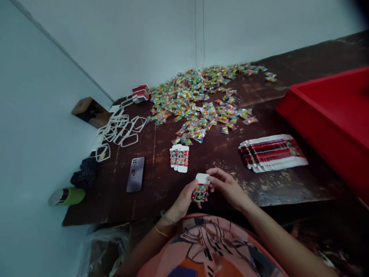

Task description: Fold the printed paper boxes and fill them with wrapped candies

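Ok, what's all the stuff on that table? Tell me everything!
sachets: big heap, many colours, back of table
flat cartons: one fanned stack, red and white, right
folded boxes: about three, colourful, centre
phone: one, purplish, left
cut-out frames: many, white, far left
crate: one, red, right edge
flask: one, green, lying left of table
table: one, dark brown
small printed box: one, colourful, in both hands
left hand: holds box
right hand: holds box top
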`<state>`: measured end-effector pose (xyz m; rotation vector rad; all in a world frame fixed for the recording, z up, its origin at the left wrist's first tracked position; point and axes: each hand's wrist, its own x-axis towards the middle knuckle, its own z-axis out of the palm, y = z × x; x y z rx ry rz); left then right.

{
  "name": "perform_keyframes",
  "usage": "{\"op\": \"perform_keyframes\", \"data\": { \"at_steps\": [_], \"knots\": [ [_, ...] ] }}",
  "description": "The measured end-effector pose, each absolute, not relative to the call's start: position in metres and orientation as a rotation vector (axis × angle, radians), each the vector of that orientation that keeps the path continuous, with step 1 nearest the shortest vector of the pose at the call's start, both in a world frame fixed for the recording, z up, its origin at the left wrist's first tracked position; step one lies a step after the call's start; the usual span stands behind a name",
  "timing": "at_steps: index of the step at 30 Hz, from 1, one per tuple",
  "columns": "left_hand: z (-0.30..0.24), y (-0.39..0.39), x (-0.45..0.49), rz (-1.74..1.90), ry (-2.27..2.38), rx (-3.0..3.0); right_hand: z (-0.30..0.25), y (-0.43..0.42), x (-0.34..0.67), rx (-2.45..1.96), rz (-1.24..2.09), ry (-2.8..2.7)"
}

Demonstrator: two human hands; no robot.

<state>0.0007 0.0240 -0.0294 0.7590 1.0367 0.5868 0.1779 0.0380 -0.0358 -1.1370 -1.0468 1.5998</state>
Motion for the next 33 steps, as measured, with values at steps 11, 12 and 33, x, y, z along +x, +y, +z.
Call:
{"op": "perform_keyframes", "data": {
  "at_steps": [11,12,33],
  "knots": [
    [-0.03,0.034,0.007,0.554,1.069,0.77,-0.01,0.049,0.191,-0.953,1.487,-1.716],
    [-0.03,0.034,0.008,0.56,1.061,0.761,-0.01,0.05,0.192,-0.961,1.46,-1.732],
    [-0.026,0.038,0.01,0.405,0.964,1.139,-0.025,0.006,0.24,-1.261,1.15,-1.68]
  ]
}}
